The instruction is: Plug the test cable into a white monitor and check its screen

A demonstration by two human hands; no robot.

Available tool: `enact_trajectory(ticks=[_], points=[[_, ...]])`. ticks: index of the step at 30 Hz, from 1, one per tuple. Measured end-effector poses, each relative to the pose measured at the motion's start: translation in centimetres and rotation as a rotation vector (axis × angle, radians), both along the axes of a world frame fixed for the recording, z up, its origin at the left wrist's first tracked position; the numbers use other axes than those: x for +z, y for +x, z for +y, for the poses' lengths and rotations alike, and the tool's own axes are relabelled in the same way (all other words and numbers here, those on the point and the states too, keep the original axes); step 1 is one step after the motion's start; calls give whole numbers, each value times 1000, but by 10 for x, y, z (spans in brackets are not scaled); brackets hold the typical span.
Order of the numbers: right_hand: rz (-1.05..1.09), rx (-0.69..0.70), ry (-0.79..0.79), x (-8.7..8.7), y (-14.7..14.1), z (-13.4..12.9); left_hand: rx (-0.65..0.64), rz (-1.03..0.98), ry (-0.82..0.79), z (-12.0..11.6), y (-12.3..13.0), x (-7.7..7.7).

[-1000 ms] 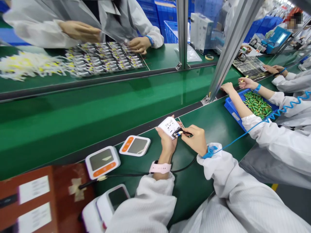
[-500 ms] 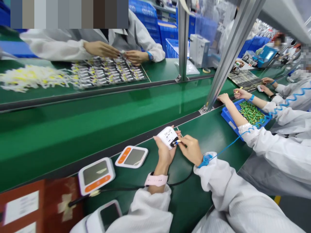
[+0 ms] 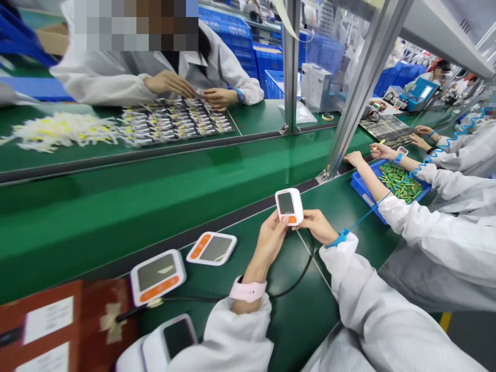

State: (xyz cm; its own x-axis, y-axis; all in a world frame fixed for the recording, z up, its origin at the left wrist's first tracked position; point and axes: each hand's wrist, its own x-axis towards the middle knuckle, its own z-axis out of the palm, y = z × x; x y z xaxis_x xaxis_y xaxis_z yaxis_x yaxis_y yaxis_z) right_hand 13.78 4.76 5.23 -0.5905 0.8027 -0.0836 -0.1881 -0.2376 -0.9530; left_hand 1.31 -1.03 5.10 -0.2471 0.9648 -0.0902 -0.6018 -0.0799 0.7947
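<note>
Left hand [image 3: 271, 235] is curled around the lower left of a small white handheld monitor [image 3: 289, 205], its thumb pressed over the orange button strip below the grey screen; the other fingers are mostly hidden behind. Right hand [image 3: 318, 226] is partly closed, fingertips meeting the monitor's lower right edge. Whether they pinch the casing, or the end of the black cable [image 3: 306, 272] hanging just below them, cannot be told.

Between them the hands hold the monitor up over the green counter [image 3: 302, 312], screen facing the wearer. The cable loops down from near the right hand and runs leftward past the pink watch band [image 3: 248, 290].

The step in hand looks like a front-side check with the thumb at the buttons; the screen appears dark, with no readout to be made out. From this grip, a further move would seem to call for a steady left hold, light thumb pressure and slack in the cable.

To the left, two more monitors lie apart on the counter, screens up: a tilted one [image 3: 212, 248] and a larger-looking one [image 3: 158, 276] beside a reddish-brown box [image 3: 126, 299].
</note>
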Motion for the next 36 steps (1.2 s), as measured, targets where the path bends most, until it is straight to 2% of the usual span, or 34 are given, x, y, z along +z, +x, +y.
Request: enact_trajectory(ticks=[2,5,9,15,19,23,36], points=[[-18,41,-13,-2,-1,-1,36,53,-25,0,-1,-2],[-80,44,48,-8,-3,0,146,147,-62,1,-3,-4],[-70,-25,156,-14,-8,0,275,206,-120,3,0,-4],[-118,-225,266,-12,-17,-9,341,192,-147,0,13,2],[-91,-261,296,-5,-16,-11,324,199,-157,-3,17,13],[-56,-324,186,-1,-13,-9,222,178,-160,-6,15,21],[-39,-348,86,5,-10,-8,194,209,-220,-6,11,19]])
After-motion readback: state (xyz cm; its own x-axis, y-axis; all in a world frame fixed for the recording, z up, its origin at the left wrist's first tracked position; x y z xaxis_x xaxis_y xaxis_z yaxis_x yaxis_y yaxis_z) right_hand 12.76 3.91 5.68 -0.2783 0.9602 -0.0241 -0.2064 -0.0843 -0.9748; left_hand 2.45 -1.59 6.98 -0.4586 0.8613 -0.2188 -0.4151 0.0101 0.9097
